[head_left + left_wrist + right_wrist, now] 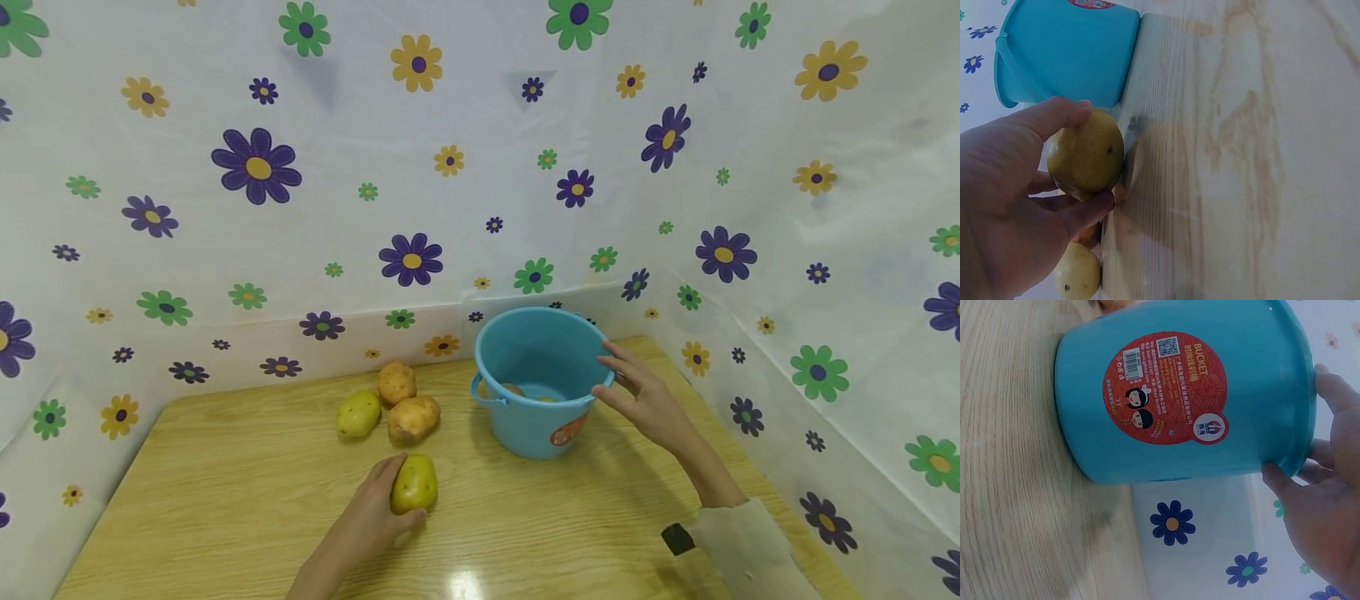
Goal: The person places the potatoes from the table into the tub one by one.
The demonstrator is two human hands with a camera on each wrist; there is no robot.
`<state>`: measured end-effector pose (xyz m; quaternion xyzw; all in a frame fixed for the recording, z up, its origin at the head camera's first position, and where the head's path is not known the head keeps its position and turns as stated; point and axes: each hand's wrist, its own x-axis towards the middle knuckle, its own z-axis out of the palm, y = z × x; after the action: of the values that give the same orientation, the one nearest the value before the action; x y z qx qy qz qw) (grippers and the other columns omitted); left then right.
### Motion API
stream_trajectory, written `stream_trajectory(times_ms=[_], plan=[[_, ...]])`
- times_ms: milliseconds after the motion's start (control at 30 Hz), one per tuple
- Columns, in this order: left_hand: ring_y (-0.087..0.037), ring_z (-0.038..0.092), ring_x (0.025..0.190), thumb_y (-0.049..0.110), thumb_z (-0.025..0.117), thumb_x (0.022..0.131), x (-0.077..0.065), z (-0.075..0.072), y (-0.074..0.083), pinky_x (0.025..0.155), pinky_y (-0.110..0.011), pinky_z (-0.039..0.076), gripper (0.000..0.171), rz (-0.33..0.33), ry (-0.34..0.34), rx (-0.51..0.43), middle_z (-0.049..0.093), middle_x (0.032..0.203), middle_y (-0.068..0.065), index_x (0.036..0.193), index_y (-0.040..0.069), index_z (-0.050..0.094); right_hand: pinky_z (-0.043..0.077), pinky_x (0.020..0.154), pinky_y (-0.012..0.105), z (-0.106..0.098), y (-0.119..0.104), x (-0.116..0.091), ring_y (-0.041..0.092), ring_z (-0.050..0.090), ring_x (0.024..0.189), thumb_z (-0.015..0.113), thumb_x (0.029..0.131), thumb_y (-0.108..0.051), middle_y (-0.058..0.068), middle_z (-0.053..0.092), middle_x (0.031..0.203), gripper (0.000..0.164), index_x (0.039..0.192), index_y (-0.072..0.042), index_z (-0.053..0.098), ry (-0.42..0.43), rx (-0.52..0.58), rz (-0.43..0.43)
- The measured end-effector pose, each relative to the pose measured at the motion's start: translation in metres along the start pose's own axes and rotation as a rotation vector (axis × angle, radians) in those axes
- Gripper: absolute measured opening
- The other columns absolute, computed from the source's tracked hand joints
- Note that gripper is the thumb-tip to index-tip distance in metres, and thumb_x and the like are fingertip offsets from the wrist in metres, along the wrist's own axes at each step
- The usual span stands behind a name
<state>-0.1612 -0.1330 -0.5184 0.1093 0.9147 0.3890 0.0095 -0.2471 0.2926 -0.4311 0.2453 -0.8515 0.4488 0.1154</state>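
A yellow-green potato [415, 485] is held between the thumb and fingers of my left hand [367, 512]. The left wrist view shows this potato [1088, 153] close up, just over or on the wood. A light blue bucket [532, 429] stands upright to its right, with pale brown and yellow things partly visible at its bottom. My right hand [648, 404] holds the bucket's right rim, thumb towards the front. Behind the left hand lie three more potatoes: a greenish one [358, 414], a small brown one [397, 382] and a larger brown one [414, 418].
The wooden table [225, 500] meets a white flower-printed sheet [337, 167] at its back and sides. A side handle [491, 393] juts from the bucket's left. A red label [1160, 387] is on its wall. A dark square object [678, 539] sits at the right wrist.
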Motion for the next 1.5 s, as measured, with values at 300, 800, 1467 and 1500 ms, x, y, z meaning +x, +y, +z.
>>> stream_trajectory(times_ms=[300, 800, 1467, 1500], plan=[[-0.04, 0.056, 0.126, 0.024, 0.089, 0.082, 0.002, -0.008, 0.009, 0.104, -0.056, 0.05, 0.088, -0.019, 0.011, -0.033, 0.049, 0.145, -0.025, 0.149, -0.009, 0.043, 0.038, 0.11, 0.046, -0.001, -0.002, 0.0, 0.049, 0.038, 0.144, 0.069, 0.099, -0.005, 0.025, 0.033, 0.162, 0.051, 0.143, 0.012, 0.051, -0.001, 0.006, 0.005], [-0.036, 0.056, 0.127, 0.02, 0.087, 0.086, 0.014, -0.037, 0.039, 0.101, -0.048, 0.054, 0.088, 0.058, 0.049, -0.099, 0.048, 0.148, -0.023, 0.154, -0.005, 0.037, 0.038, 0.112, 0.048, 0.0, -0.002, 0.001, 0.048, 0.036, 0.145, 0.07, 0.099, -0.007, 0.023, 0.032, 0.163, 0.052, 0.144, 0.01, 0.051, -0.014, 0.012, 0.026], [-0.035, 0.053, 0.13, 0.021, 0.084, 0.088, 0.04, -0.066, 0.087, 0.104, -0.048, 0.053, 0.085, 0.121, 0.064, -0.071, 0.044, 0.154, -0.02, 0.156, 0.001, 0.036, 0.037, 0.112, 0.049, -0.001, -0.002, 0.001, 0.049, 0.036, 0.145, 0.069, 0.099, -0.007, 0.024, 0.031, 0.163, 0.051, 0.144, 0.01, 0.052, -0.013, 0.027, 0.03], [-0.034, 0.053, 0.129, 0.021, 0.084, 0.088, 0.041, -0.067, 0.089, 0.103, -0.047, 0.054, 0.086, 0.13, 0.061, -0.077, 0.044, 0.153, -0.02, 0.157, 0.001, 0.036, 0.037, 0.112, 0.049, -0.001, -0.001, 0.001, 0.048, 0.035, 0.146, 0.069, 0.099, -0.007, 0.024, 0.031, 0.164, 0.051, 0.144, 0.01, 0.052, -0.013, 0.028, 0.031]])
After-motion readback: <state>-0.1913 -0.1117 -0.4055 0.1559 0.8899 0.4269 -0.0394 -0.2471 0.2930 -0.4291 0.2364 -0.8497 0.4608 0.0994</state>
